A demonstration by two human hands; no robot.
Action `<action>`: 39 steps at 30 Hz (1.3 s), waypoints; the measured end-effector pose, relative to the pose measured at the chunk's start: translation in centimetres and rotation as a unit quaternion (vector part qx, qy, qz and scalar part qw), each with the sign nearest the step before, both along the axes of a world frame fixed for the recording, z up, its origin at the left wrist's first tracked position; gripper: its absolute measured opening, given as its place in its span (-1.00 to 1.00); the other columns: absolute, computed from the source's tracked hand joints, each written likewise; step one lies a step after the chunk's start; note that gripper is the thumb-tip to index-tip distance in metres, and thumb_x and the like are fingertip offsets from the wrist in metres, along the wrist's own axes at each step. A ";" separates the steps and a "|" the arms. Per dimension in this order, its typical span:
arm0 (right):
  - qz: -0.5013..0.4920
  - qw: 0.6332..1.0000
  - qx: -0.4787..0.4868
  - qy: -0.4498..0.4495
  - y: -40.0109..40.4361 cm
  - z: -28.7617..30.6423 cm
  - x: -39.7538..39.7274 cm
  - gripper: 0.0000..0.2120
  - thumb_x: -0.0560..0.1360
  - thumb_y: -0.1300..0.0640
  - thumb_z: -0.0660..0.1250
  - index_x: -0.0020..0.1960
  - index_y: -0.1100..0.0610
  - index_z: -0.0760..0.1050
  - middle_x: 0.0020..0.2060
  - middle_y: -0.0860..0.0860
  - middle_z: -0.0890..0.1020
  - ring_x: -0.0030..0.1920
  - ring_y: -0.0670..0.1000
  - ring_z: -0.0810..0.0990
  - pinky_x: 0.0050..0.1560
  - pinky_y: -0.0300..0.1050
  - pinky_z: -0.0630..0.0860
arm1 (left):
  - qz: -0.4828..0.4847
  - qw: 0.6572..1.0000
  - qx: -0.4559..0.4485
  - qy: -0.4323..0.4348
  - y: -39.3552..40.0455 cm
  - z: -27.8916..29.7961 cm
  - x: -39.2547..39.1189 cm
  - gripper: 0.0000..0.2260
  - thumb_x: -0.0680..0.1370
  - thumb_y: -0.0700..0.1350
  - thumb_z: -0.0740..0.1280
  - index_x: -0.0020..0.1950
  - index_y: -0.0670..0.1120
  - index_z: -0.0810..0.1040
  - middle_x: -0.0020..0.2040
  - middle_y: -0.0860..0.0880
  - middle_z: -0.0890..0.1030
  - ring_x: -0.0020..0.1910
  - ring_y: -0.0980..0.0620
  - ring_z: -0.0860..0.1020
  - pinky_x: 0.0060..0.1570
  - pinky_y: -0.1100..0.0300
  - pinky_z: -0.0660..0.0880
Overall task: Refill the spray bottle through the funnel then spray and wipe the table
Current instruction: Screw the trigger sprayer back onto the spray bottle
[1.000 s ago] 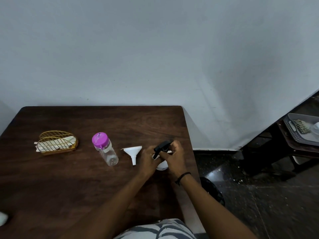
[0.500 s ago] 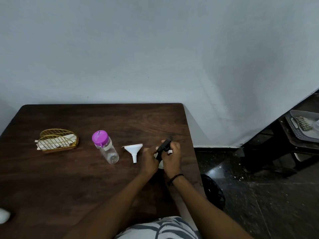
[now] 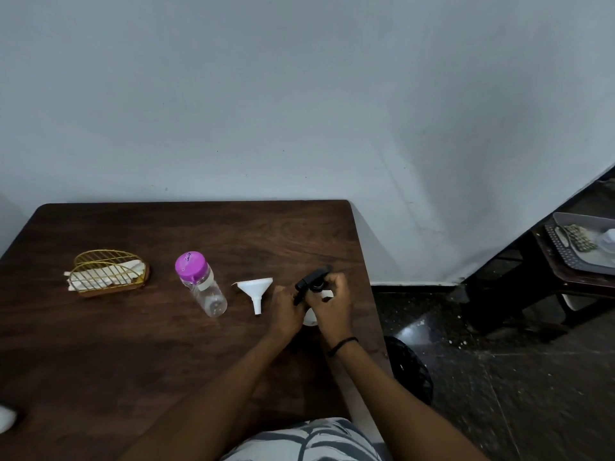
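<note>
Against a plain grey wall, the dark wooden tabletop carries the spray bottle near its right edge, left hand grasping the body and right hand clenched around the black trigger head. Unscrewing seems underway; next, seat the white funnel just beside, then pour from the pink-capped bottle.

Plenty of open bench in front, near the body. Left of the hands it's tighter: funnel just beside, then clear bottle, wire basket further off.
</note>
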State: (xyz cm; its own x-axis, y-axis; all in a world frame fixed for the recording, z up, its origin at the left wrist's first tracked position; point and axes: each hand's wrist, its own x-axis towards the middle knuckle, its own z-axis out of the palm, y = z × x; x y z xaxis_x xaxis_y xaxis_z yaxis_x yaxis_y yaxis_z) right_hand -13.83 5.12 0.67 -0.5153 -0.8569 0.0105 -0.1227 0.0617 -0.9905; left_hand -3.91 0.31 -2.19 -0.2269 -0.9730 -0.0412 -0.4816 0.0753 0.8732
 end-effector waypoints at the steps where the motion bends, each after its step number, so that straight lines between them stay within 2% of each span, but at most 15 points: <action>1: 0.014 1.000 -0.001 -0.003 0.2 -0.1 0.0 -0.73 0.45 0.27 0.46 0.10 0.13 0.49 -0.02 -0.09 0.62 0.01 -0.21 0.59 -0.02 -0.29 0.54 | -0.003 1.000 0.001 0.000 0.0 0.1 0.0 -0.82 0.47 -0.28 0.35 -0.30 -0.06 0.53 -0.33 0.00 0.60 -0.28 -0.04 0.61 -0.30 0.17 0.43; 4: 0.067 0.998 -0.001 0.002 0.4 -0.4 -0.4 -0.64 0.54 0.20 0.37 0.30 0.00 0.45 0.19 -0.07 0.55 0.23 -0.11 0.51 0.22 -0.22 0.48 | -0.019 1.000 0.016 0.016 0.2 0.4 0.1 -0.94 0.50 -0.15 0.39 -0.16 -0.08 0.64 -0.26 0.00 0.65 -0.20 0.00 0.63 -0.22 0.09 0.54; 8: 0.065 0.997 0.022 0.030 0.0 -0.2 -1.3 -0.83 0.50 0.16 0.41 0.10 0.06 0.58 0.06 0.07 0.60 0.11 0.00 0.57 0.14 -0.06 0.54 | 0.001 0.999 0.032 0.038 0.5 0.6 0.2 -0.61 0.40 0.18 0.31 -0.03 -0.09 0.65 -0.15 -0.03 0.66 -0.12 -0.01 0.63 -0.11 -0.04 0.58; 10: 0.052 0.998 0.020 0.029 -0.3 0.0 -1.2 -0.85 0.48 0.19 0.45 0.04 0.11 0.58 0.00 0.05 0.63 0.05 -0.02 0.59 0.07 -0.11 0.55 | 0.014 0.998 0.034 0.042 0.6 1.2 0.1 -0.62 0.39 0.14 0.33 -0.04 -0.14 0.64 -0.15 -0.07 0.66 -0.15 -0.04 0.63 -0.11 -0.10 0.58; 14: 0.057 0.998 0.029 -0.017 -0.4 0.3 -1.1 -0.77 0.47 0.20 0.46 0.11 0.12 0.57 0.01 -0.02 0.67 0.07 -0.07 0.62 0.10 -0.15 0.54 | 0.010 0.996 0.056 0.067 1.0 2.3 0.1 -0.88 0.48 -0.08 0.42 -0.06 -0.11 0.61 -0.13 -0.14 0.67 -0.13 -0.12 0.64 -0.05 -0.18 0.58; 18: 0.142 0.987 0.036 -0.064 -0.4 0.9 -2.5 -0.65 0.50 0.30 0.41 0.28 0.16 0.53 0.14 -0.07 0.64 0.17 -0.15 0.59 0.20 -0.28 0.49 | -0.017 0.995 0.075 0.068 0.3 1.1 0.7 -0.62 0.39 0.21 0.39 -0.03 -0.08 0.64 -0.14 -0.09 0.68 -0.13 -0.06 0.66 -0.07 -0.18 0.58; 19: 0.159 0.983 0.045 -0.076 -0.4 1.0 -3.0 -0.64 0.51 0.31 0.40 0.29 0.17 0.52 0.17 -0.05 0.63 0.21 -0.13 0.58 0.21 -0.28 0.48 | -0.018 0.995 0.082 0.059 -0.1 -0.3 0.7 -0.56 0.38 0.28 0.40 0.02 -0.05 0.64 -0.08 -0.07 0.67 -0.07 -0.04 0.65 -0.03 -0.17 0.59; 21: 0.175 0.978 0.059 -0.097 -0.6 0.9 -3.6 -0.72 0.52 0.31 0.39 0.22 0.21 0.56 0.16 0.10 0.64 0.19 0.02 0.60 0.20 -0.14 0.52 | -0.017 0.994 0.103 0.033 0.0 -1.2 0.4 -0.41 0.37 0.37 0.40 0.20 -0.02 0.57 0.17 -0.06 0.58 0.15 -0.01 0.58 0.15 -0.10 0.56; 23: 0.177 0.976 0.059 -0.111 -0.7 0.9 -3.7 -0.79 0.49 0.31 0.42 0.11 0.16 0.60 0.11 0.16 0.65 0.12 0.07 0.62 0.18 -0.02 0.55 | -0.023 0.993 0.118 0.018 0.7 0.2 0.0 -0.42 0.46 0.19 0.43 0.38 -0.06 0.44 0.36 -0.01 0.41 0.33 0.03 0.43 0.33 0.02 0.43; 25: 0.161 0.981 0.049 -0.095 -0.9 0.9 -3.6 -0.78 0.44 0.29 0.47 0.04 0.06 0.63 0.10 0.16 0.63 0.11 0.07 0.62 0.21 0.03 0.55 | -0.056 0.995 0.083 -0.012 1.2 1.0 -0.4 -0.52 0.57 -0.02 0.37 0.45 -0.11 0.39 0.36 0.06 0.31 0.37 0.07 0.33 0.35 0.16 0.30; 27: 0.137 0.987 0.041 -0.068 -0.9 0.8 -3.2 -0.76 0.42 0.31 0.50 0.01 0.05 0.64 0.06 0.08 0.60 0.11 0.04 0.60 0.23 0.00 0.54 | -0.075 0.996 0.027 -0.034 1.4 0.9 -0.6 -0.62 0.60 -0.11 0.32 0.40 -0.14 0.44 0.36 -0.03 0.40 0.38 -0.01 0.37 0.38 0.08 0.31; 29: 0.104 0.992 0.035 -0.058 -0.9 0.6 -2.7 -0.78 0.40 0.33 0.51 0.00 0.11 0.65 0.00 -0.01 0.58 0.07 -0.03 0.60 0.19 -0.07 0.55 | -0.062 0.998 0.012 -0.024 1.5 0.4 -0.7 -0.68 0.56 -0.10 0.29 0.31 -0.10 0.51 0.30 -0.09 0.53 0.33 -0.07 0.46 0.32 -0.10 0.43; 33: 0.024 0.999 0.022 -0.040 -0.8 0.6 -0.9 -0.80 0.39 0.29 0.52 0.00 0.14 0.65 0.03 0.02 0.59 0.01 -0.14 0.60 0.03 -0.26 0.56 | -0.019 0.999 -0.046 0.021 1.3 0.0 -1.1 -0.76 0.48 -0.06 0.20 0.08 -0.01 0.57 0.07 0.00 0.65 0.11 -0.02 0.59 0.07 -0.12 0.54; 37: -0.010 1.000 0.019 -0.009 -0.5 0.4 0.3 -0.81 0.44 0.25 0.48 0.02 0.07 0.60 0.08 0.03 0.57 0.04 -0.09 0.59 0.04 -0.20 0.57 | -0.009 0.999 -0.025 0.045 1.5 0.1 -1.4 -0.78 0.51 -0.04 0.20 0.02 0.00 0.60 0.01 0.01 0.67 0.03 -0.01 0.63 0.01 -0.10 0.57; 39: 0.023 0.999 0.034 -0.019 -0.5 0.4 -0.3 -0.77 0.46 0.24 0.47 0.03 -0.02 0.57 0.11 0.05 0.57 0.07 -0.09 0.58 0.08 -0.16 0.57 | -0.020 1.000 -0.022 0.007 1.3 -0.1 -1.2 -0.78 0.51 -0.11 0.25 0.09 -0.05 0.61 0.08 -0.03 0.65 0.10 -0.03 0.60 0.07 -0.10 0.55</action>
State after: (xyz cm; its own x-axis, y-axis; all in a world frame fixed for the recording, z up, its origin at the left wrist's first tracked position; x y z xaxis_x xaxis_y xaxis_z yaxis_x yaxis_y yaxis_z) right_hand -14.16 4.64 1.03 -0.4745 -0.8777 -0.0670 -0.0885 0.1233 -0.9884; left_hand -5.08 1.58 -2.26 -0.2665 -0.9638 0.0060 -0.4643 0.1338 0.8755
